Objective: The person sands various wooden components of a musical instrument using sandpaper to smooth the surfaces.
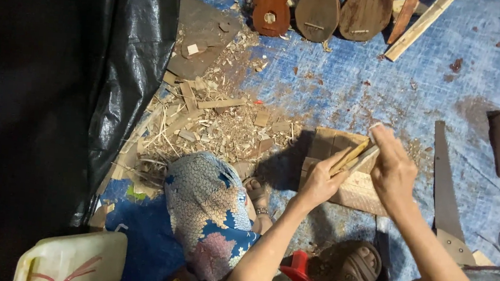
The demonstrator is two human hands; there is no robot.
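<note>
The near end of the thin wooden stick (351,156) is hidden inside the left hand (319,182), which is closed around it. The right hand (391,169) is curled over a pale flat tool (367,157) laid against the stick; what kind of tool it is cannot be made out. Both hands sit over a wooden block (341,169) on the blue tarp (346,83). The stick slants from near left up to far right. Wood shavings (216,121) lie heaped to the left, a handsaw (446,193) lies to the right, and rounded wooden pieces (318,11) are cut off at the far edge. A black plastic sheet (68,89) covers the left side.
</note>
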